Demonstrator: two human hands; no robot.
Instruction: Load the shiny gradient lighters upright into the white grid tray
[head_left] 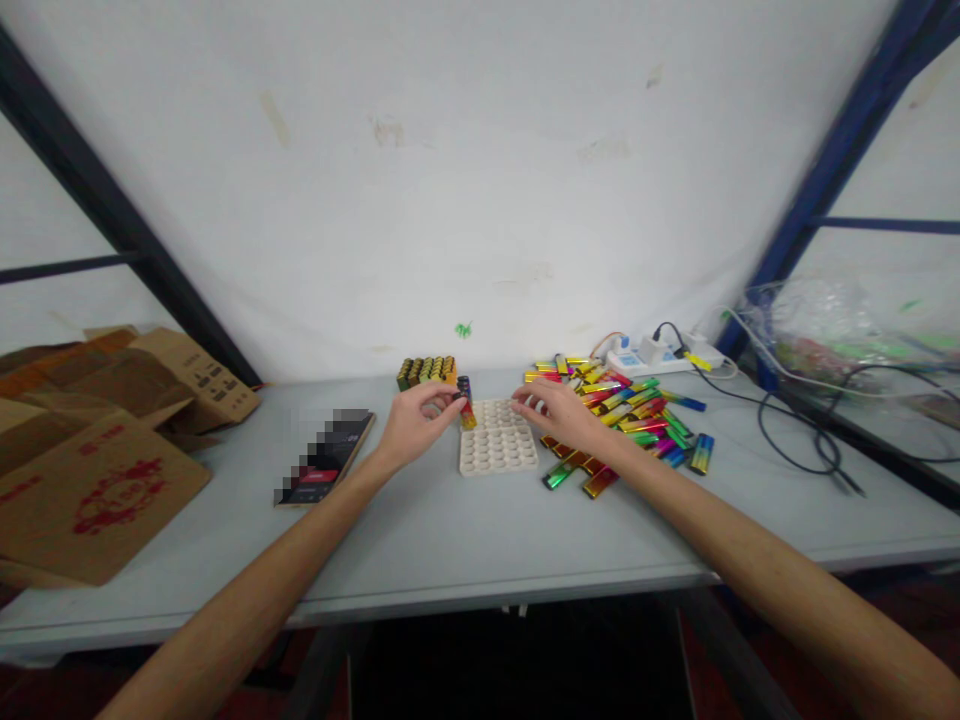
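My left hand point(422, 420) pinches a shiny tube point(469, 412) with a red-to-yellow body and a dark upper end, thumb and finger closed at its side. The tube stands nearly upright at the left side of a white tray point(498, 466) with rows of round holes. Over the tray's far right part, my right hand point(556, 408) is loosely curved, its fingers apart and no object visible in them. Just right of that hand, a heap of shiny multicoloured tubes point(637, 405) lies on the table, partly covered by my right forearm.
A block of upright dark-and-yellow tubes point(427, 372) stands by the wall. A phone point(330, 455), partly pixelated, lies left. Open cardboard boxes point(97, 500) fill the table's left end. A power strip point(652, 357), black cables point(802, 430) and clear plastic bags point(840, 320) are at right.
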